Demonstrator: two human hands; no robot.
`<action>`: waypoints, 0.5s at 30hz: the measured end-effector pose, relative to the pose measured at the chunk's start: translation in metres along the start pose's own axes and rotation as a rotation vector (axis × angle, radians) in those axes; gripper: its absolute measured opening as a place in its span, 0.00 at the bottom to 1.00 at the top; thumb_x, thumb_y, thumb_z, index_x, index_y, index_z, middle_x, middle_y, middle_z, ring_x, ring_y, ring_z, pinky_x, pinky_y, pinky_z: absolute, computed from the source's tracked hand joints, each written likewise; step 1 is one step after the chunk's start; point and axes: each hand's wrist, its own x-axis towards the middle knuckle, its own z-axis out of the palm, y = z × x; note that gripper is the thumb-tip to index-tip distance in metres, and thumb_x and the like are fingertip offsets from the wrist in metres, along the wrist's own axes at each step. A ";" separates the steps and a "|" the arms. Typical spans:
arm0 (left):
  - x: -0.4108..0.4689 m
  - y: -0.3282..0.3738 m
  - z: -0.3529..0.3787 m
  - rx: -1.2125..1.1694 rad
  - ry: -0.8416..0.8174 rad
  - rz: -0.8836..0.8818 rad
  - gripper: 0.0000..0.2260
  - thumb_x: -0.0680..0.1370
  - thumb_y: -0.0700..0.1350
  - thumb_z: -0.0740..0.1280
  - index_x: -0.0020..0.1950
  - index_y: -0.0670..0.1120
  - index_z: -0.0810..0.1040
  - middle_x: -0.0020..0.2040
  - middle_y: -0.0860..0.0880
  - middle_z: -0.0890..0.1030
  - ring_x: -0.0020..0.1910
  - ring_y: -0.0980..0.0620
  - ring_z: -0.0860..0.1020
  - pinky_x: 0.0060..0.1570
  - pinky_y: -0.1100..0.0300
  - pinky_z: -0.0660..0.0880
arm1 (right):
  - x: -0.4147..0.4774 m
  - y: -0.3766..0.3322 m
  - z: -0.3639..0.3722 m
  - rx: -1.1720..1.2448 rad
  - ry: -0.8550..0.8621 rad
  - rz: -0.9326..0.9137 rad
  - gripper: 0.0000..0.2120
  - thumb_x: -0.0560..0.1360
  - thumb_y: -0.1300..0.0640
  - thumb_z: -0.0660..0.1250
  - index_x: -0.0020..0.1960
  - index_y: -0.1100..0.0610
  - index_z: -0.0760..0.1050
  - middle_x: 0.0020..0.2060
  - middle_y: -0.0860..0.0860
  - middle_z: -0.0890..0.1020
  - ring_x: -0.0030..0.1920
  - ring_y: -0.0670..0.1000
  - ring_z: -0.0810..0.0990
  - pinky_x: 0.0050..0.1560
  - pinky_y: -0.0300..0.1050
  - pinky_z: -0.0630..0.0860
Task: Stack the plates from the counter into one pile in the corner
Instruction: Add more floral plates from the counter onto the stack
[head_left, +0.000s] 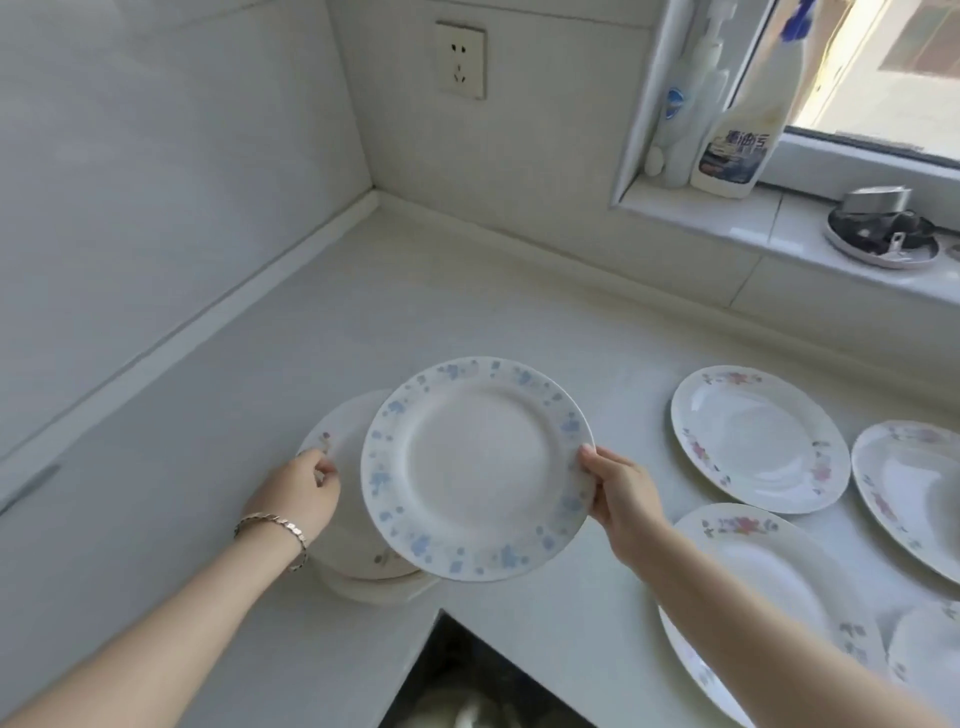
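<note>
Right hand pinching the blue-flowered plate at its right rim, thumb on top and fingers curled beneath. Plate lifted off the table, face up and slightly tilted, covering the right part of the pile; touching the pile or not, cannot tell.

Left hand, with a bracelet at the wrist, curled round the left rim of the pile's top plate and gripping it there. Pile standing near the table's front inner edge, well apart from the wall corner.

To the right on the table, three pink-flowered plates lying flat and face up: one further back, one just beside it at the frame's edge, one nearer, partly under the right forearm. Part of a further plate at the lower right, cut off by the frame.

On the windowsill above the table, a labelled spray bottle next to a white pump bottle, and further right a small dish holding dark items too small to make out. On the back wall, a socket.
</note>
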 end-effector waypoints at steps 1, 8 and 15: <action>0.002 -0.011 -0.004 -0.003 -0.006 -0.015 0.05 0.77 0.42 0.60 0.46 0.49 0.74 0.41 0.49 0.80 0.43 0.44 0.79 0.42 0.58 0.71 | 0.000 0.004 0.015 -0.017 -0.005 0.013 0.11 0.78 0.61 0.60 0.48 0.68 0.76 0.39 0.56 0.75 0.40 0.55 0.72 0.38 0.42 0.76; 0.020 -0.061 -0.021 -0.076 -0.046 -0.090 0.06 0.76 0.43 0.58 0.40 0.49 0.72 0.40 0.47 0.83 0.40 0.44 0.82 0.47 0.51 0.79 | 0.002 0.028 0.082 -0.078 0.032 0.070 0.08 0.78 0.62 0.61 0.41 0.61 0.75 0.33 0.54 0.77 0.32 0.51 0.75 0.34 0.40 0.77; 0.036 -0.066 -0.029 -0.128 -0.063 -0.069 0.05 0.76 0.42 0.58 0.48 0.51 0.71 0.41 0.46 0.83 0.41 0.43 0.82 0.46 0.52 0.78 | 0.007 0.044 0.105 -0.309 0.174 -0.067 0.09 0.75 0.61 0.60 0.36 0.60 0.68 0.32 0.55 0.67 0.35 0.53 0.67 0.36 0.45 0.66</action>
